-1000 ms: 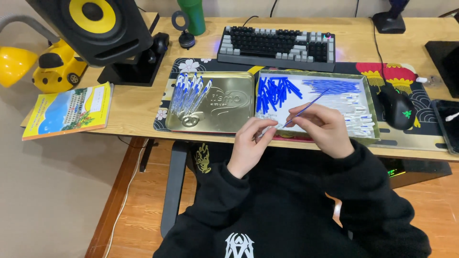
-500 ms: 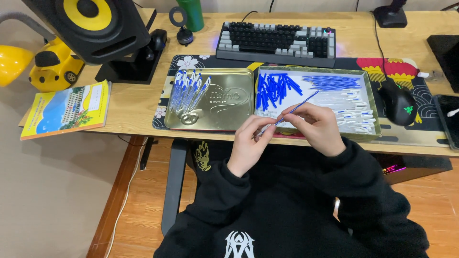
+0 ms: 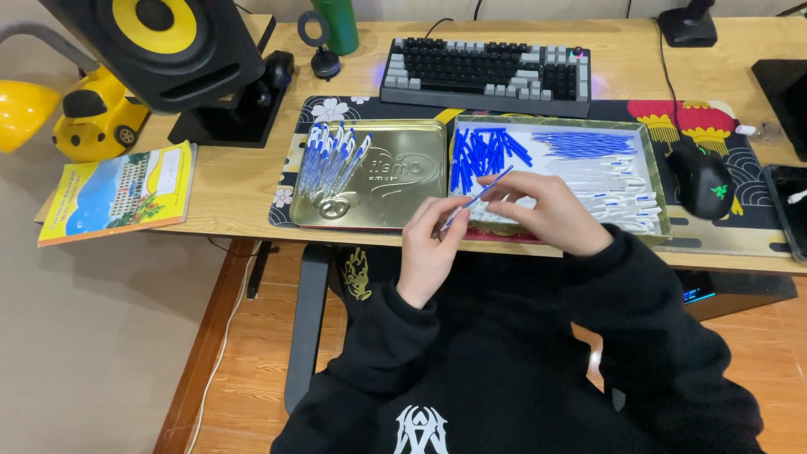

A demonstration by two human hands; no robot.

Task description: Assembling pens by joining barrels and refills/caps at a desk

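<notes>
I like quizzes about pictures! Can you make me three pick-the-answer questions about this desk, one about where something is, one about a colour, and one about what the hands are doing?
1. Where do the finished pens lie?
A. In the gold tin lid
B. On the keyboard
C. On the floor

2. What colour are the pen caps piled in the tray?
A. Red
B. Blue
C. Green

3. What are the two hands doing?
A. Resting flat on the desk
B. Typing
C. Holding one thin blue refill between them

Answers:
1. A, the assembled pens sit in a bunch at the left end of the lid.
2. B, the heap at the tray's left side is bright blue.
3. C, the left hand pinches the refill's lower end and the right hand has it near the upper end, above the tray's front edge.
</notes>
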